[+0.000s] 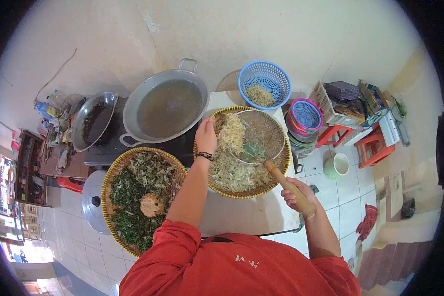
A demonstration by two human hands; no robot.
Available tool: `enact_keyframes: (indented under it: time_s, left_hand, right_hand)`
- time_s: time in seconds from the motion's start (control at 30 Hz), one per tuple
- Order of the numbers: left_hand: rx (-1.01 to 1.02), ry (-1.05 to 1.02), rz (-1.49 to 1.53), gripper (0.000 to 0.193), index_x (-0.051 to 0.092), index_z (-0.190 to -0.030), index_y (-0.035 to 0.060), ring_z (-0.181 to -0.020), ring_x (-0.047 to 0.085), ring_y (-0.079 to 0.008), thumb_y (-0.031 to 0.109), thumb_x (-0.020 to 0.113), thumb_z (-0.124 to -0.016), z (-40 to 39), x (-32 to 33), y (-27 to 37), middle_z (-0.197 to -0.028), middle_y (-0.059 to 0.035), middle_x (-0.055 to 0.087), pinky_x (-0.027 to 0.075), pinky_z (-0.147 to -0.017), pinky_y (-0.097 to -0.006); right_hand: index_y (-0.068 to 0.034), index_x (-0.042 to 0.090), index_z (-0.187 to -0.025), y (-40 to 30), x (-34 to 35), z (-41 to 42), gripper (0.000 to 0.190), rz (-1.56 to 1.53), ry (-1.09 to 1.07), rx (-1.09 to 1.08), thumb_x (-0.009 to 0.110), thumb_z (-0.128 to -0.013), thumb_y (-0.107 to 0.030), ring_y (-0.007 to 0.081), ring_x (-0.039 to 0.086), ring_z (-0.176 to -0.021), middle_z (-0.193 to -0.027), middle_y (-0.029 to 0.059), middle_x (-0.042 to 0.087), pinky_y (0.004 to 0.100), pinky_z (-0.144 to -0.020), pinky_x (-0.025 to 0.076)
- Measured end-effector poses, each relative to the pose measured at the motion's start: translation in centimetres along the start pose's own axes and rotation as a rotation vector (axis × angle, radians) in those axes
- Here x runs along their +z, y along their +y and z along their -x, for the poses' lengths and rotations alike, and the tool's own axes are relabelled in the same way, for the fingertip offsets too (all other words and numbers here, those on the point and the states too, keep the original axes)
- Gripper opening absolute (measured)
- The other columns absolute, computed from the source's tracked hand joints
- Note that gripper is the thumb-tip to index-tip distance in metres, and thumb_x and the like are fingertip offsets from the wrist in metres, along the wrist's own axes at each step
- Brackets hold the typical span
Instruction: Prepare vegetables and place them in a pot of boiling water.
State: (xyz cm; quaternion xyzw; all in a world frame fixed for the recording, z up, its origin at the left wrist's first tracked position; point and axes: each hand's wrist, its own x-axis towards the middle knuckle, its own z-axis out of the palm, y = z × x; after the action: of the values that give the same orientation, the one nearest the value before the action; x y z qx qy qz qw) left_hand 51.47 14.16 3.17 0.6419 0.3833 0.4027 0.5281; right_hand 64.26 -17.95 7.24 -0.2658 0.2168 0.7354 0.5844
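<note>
My right hand (298, 194) grips the thick bamboo handle (289, 187) of a round wire-mesh strainer (268, 129). The strainer lies over a woven bamboo tray with a yellow-bound rim (240, 196); some green leaves (254, 151) are seen at the mesh. My left hand (206, 137) is at the tray's left side, against a heap of pale bean sprouts (232, 135); its fingertips are partly hidden, so its hold is unclear. Shredded pale vegetable (236, 174) covers the tray's near part. A blue plastic colander (264, 83) behind holds more sprouts (259, 95).
A large metal pan of liquid (170, 107) stands at the back left, beside a tilted dark-bottomed wok (96, 122). A second bamboo tray (107, 207) with chopped greens is at the left. Stacked baskets (306, 114), red stools (372, 148) and a green pail (336, 165) stand at the right.
</note>
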Motion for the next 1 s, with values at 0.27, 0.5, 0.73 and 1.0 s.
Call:
enact_keyframes:
  time_s: [0.27, 0.5, 0.73, 1.0]
  left_hand:
    - [-0.036, 0.162, 0.212, 0.031, 0.059, -0.099, -0.0033, -0.094, 0.058, -0.0184, 0.021, 0.041, -0.093, -1.3, 2.5, 0.8, -0.099, -0.0124, 0.063, 0.041, -0.085, -0.0294]
    - [-0.304, 0.181, 0.481, 0.032, 0.060, -0.096, -0.0019, -0.087, 0.058, -0.0187, 0.024, 0.043, -0.091, -3.9, 8.0, -2.2, -0.091, -0.0106, 0.064, 0.041, -0.082, -0.0291]
    - [-0.392, 0.176, 0.285, 0.031, 0.063, -0.088, -0.0015, -0.086, 0.058, -0.0199, 0.023, 0.044, -0.085, -7.2, 11.3, -5.2, -0.088, -0.0101, 0.064, 0.043, -0.078, -0.0310]
    - [-0.294, 0.078, 0.236, 0.032, 0.061, -0.099, 0.0055, -0.084, 0.056, -0.0156, 0.028, 0.040, -0.090, -7.3, 10.5, -9.0, -0.098, -0.0075, 0.063, 0.041, -0.067, -0.0277]
  right_hand:
    - [-0.011, 0.041, -0.106, -3.5, 1.6, 1.7, 0.026, -0.041, -0.028, -0.043, 0.042, -0.092, -0.032, 0.0115, 0.041, -0.044, -0.066, 0.0055, 0.043, 0.0218, -0.036, 0.037]
    - [-0.009, 0.041, -0.113, -10.0, 3.8, 1.7, 0.032, -0.056, -0.078, -0.070, 0.042, -0.091, -0.033, 0.0129, 0.045, -0.044, -0.064, 0.0064, 0.046, 0.0237, -0.037, 0.040]
    - [-0.012, 0.045, -0.104, -17.7, 6.2, -1.8, 0.023, 0.135, 0.018, -0.252, 0.042, -0.092, -0.031, 0.0107, 0.046, -0.046, -0.064, 0.0055, 0.047, 0.0220, -0.038, 0.043]
    - [-0.004, 0.042, -0.088, -24.8, 6.7, -7.6, 0.026, 0.557, 0.388, -0.544, 0.044, -0.088, -0.030, 0.0173, 0.049, -0.046, -0.062, 0.0074, 0.048, 0.0297, -0.041, 0.045]
